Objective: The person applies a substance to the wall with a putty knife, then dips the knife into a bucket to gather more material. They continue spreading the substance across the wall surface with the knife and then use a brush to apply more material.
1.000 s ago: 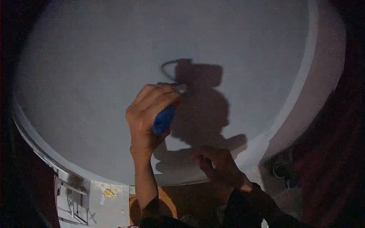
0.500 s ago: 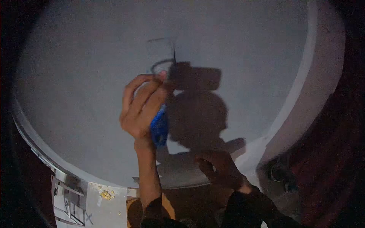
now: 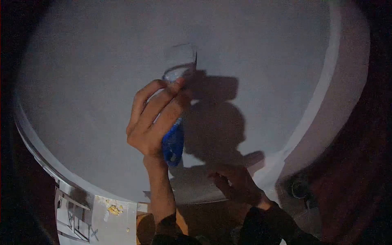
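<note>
My left hand (image 3: 157, 116) is wrapped round a tool with a blue handle (image 3: 173, 145), whose lower end sticks out below the palm. Above the fingers, the tool's wide, thin blade (image 3: 179, 53) lies close to a large pale surface (image 3: 90, 102); whether it touches is hard to tell. In dark shadow at the lower right, my right hand (image 3: 237, 183) has its fingers bent and slightly apart, with nothing visible in them.
A curved pale rim (image 3: 314, 102) bounds the surface on the right. Dark shadows fall across its middle. At the lower left are a metal ladder-like frame (image 3: 73, 216) and yellowish bits (image 3: 114, 210) on a light floor. A round orange-brown object (image 3: 147, 226) is partly hidden by my left arm.
The blade and the blue handle have shifted slightly to the right, and the handle's lower end sits a little lower. My right hand has barely moved.
</note>
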Available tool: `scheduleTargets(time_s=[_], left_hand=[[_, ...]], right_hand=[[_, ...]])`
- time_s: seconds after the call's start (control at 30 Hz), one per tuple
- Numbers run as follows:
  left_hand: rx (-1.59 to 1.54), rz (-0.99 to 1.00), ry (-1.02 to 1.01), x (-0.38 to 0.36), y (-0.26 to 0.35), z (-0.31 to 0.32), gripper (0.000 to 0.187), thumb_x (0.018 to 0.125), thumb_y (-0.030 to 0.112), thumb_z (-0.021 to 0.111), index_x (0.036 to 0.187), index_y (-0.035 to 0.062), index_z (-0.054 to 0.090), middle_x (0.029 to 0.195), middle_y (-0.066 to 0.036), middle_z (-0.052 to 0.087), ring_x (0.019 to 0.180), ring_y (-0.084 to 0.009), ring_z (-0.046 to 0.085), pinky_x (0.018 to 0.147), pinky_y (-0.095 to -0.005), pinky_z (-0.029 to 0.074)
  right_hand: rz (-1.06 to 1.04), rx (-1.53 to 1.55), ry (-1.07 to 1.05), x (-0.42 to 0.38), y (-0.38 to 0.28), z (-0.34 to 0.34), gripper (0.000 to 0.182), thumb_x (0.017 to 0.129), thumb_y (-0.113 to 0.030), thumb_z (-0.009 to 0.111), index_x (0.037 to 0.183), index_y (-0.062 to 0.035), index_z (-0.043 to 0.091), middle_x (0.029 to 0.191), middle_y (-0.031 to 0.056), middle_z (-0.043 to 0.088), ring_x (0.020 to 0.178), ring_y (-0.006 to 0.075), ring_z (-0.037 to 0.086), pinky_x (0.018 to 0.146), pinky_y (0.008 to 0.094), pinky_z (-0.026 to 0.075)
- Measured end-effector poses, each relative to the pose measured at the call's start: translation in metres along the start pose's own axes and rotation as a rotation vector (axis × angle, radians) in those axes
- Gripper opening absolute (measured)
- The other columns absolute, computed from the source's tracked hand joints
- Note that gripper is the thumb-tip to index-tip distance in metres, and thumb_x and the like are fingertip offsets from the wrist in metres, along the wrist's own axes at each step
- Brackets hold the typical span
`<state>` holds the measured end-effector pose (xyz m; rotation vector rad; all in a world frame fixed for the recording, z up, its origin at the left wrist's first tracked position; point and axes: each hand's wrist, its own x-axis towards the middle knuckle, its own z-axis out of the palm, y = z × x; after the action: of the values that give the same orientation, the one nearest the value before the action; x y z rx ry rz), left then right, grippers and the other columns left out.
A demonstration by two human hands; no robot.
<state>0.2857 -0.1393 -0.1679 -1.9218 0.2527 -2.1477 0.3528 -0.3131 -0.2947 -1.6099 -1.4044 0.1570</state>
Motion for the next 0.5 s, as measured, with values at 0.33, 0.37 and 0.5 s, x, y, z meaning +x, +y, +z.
scheduleTargets(time_s=[0.33,0.37,0.5], left_hand=[[-0.008,0.025,0.162,-0.006,-0.008,0.023,0.020,0.063,0.002,0.070,0.083,0.0063,0.069,0.090,-0.007,0.065,0.087,-0.0250,0.062,0.071,-0.0321,0.053],[-0.016,0.024,0.174,-0.005,-0.011,0.026,0.020,0.064,0.002,0.070,0.083,0.0060,0.069,0.091,-0.007,0.065,0.087,-0.0253,0.062,0.072,-0.0322,0.053],[-0.060,0.081,0.239,-0.005,-0.028,0.036,0.018,0.066,0.002,0.070,0.083,0.0055,0.069,0.092,-0.008,0.065,0.088,-0.0258,0.062,0.073,-0.0329,0.053]], right_hand=[[-0.022,-0.042,-0.036,0.002,-0.008,-0.001,0.023,0.088,-0.018,0.050,0.098,-0.0019,0.063,0.081,0.0136,0.066,0.068,0.0189,0.064,0.062,0.0322,0.049],[-0.028,-0.048,-0.030,0.002,-0.007,-0.001,0.023,0.087,-0.018,0.051,0.098,-0.0017,0.064,0.082,0.0139,0.066,0.069,0.0190,0.064,0.062,0.0322,0.050],[-0.018,-0.035,-0.006,-0.001,-0.007,-0.001,0.023,0.087,-0.017,0.050,0.098,-0.0018,0.064,0.084,0.0136,0.067,0.071,0.0193,0.065,0.063,0.0315,0.051]])
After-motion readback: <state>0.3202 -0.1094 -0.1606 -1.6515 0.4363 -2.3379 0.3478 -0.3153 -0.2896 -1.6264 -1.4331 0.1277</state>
